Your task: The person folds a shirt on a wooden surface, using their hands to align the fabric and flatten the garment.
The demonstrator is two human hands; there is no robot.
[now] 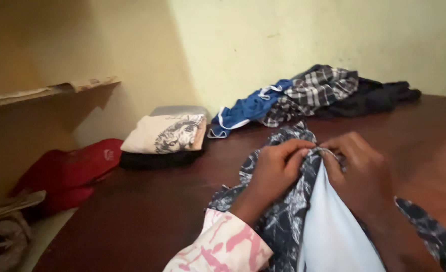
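- A grey bundle of cloth [4, 236] lies at the far left, off the edge of the dark wooden table [147, 216] and below its level.
- A red garment [69, 171] is heaped beside the table's left edge, under a shelf lined with newspaper [46, 90].
- On the table's back left part sits a folded cream shirt with a dark print [165, 133], stacked on a folded black garment [157, 158].
- Farther back on the table, against the pale wall, a loose pile: a blue garment with white trim [248, 108], a grey plaid shirt [316, 90] and dark clothing [379, 95].
- At the table's near edge, the left hand [276, 168] (its sleeve white with pink marks) has its fingers curled tight, pinching the top edge of a dark blue patterned garment [283, 216].
- A pale blue inner side [331, 231] of that garment shows between the two forearms.
- The right hand [359, 168] grips the same top edge just beside the left, fingers bent closed on the cloth; the fingertips of the two hands nearly meet.
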